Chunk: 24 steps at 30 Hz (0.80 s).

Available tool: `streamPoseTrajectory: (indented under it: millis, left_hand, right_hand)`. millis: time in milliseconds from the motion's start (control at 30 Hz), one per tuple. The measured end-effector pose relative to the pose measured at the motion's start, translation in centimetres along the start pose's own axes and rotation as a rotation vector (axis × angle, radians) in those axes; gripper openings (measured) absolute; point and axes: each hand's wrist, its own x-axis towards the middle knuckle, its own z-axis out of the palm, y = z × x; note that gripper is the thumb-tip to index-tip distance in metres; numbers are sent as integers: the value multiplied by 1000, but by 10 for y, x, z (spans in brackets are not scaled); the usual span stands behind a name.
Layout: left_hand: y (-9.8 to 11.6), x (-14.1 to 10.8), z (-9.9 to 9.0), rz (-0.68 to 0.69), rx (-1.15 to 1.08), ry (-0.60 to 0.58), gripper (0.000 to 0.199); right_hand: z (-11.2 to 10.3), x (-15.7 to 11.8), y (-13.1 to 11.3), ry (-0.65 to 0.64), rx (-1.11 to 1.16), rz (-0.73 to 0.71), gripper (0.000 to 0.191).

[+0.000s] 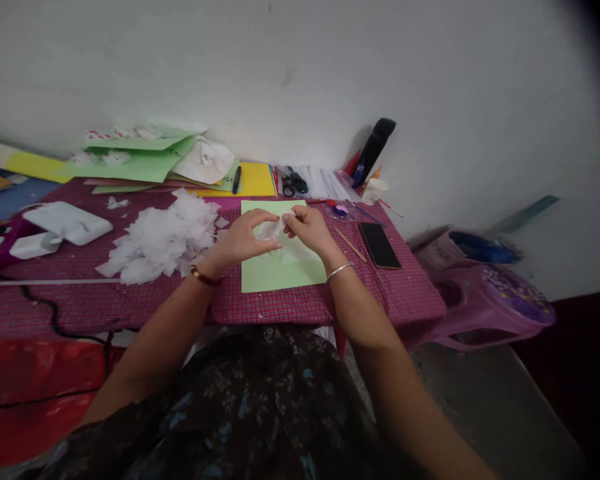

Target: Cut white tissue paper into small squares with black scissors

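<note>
A light green sheet [265, 277] lies on the checked tablecloth in front of me. Above it, my right hand [304, 227] pinches a small piece of thin white paper [269, 231] between thumb and fingers. My left hand [245, 235] is beside the piece on its left, thumb and fingers spread apart around it; whether they touch it is hard to tell. Just left of the green sheet is a large heap of crumpled white paper pieces [155, 240].
Right of the sheet lie a wooden stick [350, 244] and a black phone [380, 245]. Scissors [294, 181], a marker [237, 180] and folded green papers [130, 160] are along the wall. A white and purple device [70, 223] stands left. Purple stool [480, 310] at right.
</note>
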Motion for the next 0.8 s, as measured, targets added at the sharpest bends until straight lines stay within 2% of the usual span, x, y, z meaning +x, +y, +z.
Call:
streamPoseTrajectory:
  millis: [133,267,467,633,800]
  left_hand:
    - [4,-2,9,46,156,77,9]
    - [8,-2,8,41,127,70,15]
    - [14,-3,1,-47,-18,166,19]
    - [13,-3,0,-240,-328,154,19]
    - [14,0,2,-327,-710,213,18]
  right_hand:
    - [1,0,3,49,-30,-29,26]
    - [0,1,3,77,35,-2,26]
    - [-2,2,-6,113,210,141,26]
    - [-3,4,-10,132,352,252,23]
    - [-3,5,-10,167,410,296,21]
